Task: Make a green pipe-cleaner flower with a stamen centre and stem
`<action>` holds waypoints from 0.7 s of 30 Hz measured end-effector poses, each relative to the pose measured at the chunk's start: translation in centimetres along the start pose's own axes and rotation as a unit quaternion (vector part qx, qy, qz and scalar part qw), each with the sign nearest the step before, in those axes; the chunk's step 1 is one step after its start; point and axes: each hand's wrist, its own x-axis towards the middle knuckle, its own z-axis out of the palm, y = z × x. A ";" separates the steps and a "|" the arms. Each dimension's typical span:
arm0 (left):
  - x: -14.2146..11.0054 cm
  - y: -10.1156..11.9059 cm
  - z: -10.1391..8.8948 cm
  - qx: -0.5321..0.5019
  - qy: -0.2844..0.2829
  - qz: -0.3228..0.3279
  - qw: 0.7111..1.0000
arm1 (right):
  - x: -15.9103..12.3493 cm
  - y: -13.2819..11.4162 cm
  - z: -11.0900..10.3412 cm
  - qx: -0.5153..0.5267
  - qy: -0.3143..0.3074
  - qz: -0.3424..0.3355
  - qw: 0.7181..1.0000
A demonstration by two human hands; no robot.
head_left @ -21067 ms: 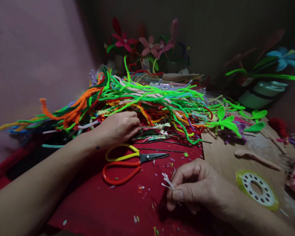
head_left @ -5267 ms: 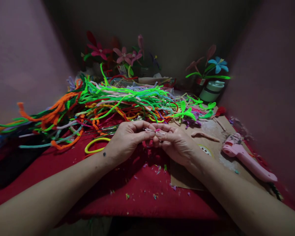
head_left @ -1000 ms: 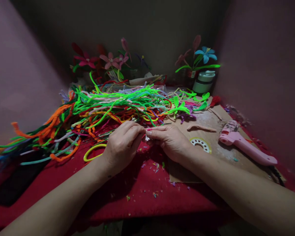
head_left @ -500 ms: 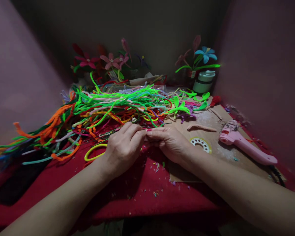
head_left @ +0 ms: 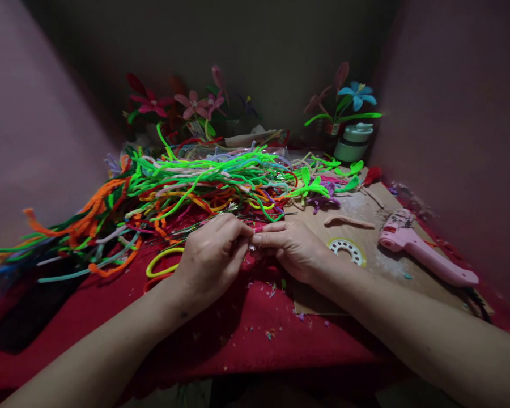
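Leftmost on my feed, a mauve wall (head_left: 34, 85) slopes in to a dark back wall (head_left: 246, 45), with another mauve wall (head_left: 450, 113) closing the right side. Red cloth (head_left: 174, 357) covers the table. Going rightward across it, I see a flat black object (head_left: 29, 320), a tangled heap of fuzzy stems (head_left: 204, 175) in green, orange and white, and a yellow handle loop (head_left: 153, 262) beside the left hand (head_left: 215, 258). That hand's fingers curl in at the left end of a small pink piece (head_left: 258, 229); its thumb is hidden, so I cannot tell whether it clamps anything. The pink piece sits between both hands above the cloth, and I have the right hand (head_left: 295, 249) pinching it, thumb against forefinger. Further right, a brown board (head_left: 323, 294) bears a tape spool (head_left: 346, 249) and a pink glue gun (head_left: 425, 249).

As for containers, clear plastic wrapping (head_left: 276, 153) lies behind the heap; a dark, labelled pot (head_left: 335, 129) has a blue flower (head_left: 357, 96) above it; next comes a pale green bottle (head_left: 352, 146), lid on, contents hidden from me.
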 end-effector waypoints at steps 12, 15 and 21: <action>-0.1 -0.3 0.4 -0.093 -0.011 -0.073 0.993 | 0.1 -0.3 -0.2 -0.056 -0.005 -0.015 0.998; -0.2 -0.5 0.7 -0.102 0.006 -0.073 0.992 | 0.0 -0.3 -0.2 -0.056 -0.010 -0.007 0.998; 0.2 -0.1 0.3 -0.149 -0.017 -0.138 0.979 | 0.0 -0.4 -0.3 -0.070 -0.019 -0.008 0.997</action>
